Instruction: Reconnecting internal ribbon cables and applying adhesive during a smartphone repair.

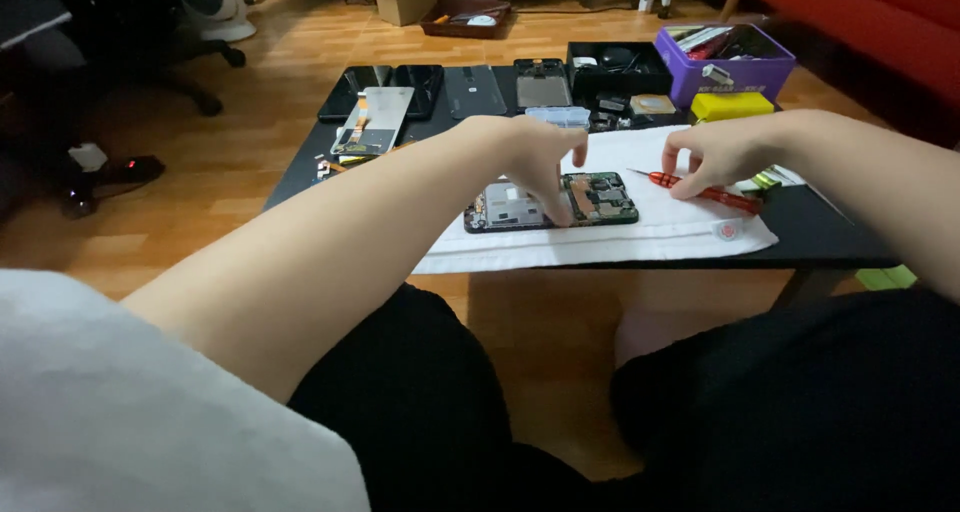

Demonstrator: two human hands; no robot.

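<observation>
Left hand [530, 157] fingertips are pressing opened black smartphone [550, 202] while right hand [715, 152] is pinching red-handled screwdriver [705, 190], risking slipping and scratching its board.

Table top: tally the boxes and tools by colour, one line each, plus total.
Purple box: 1
Black box: 1
Yellow box: 1
Red screwdriver, under the right hand: 1
Total: 4
The left hand rests on the opened phone, which is not counted.
</observation>
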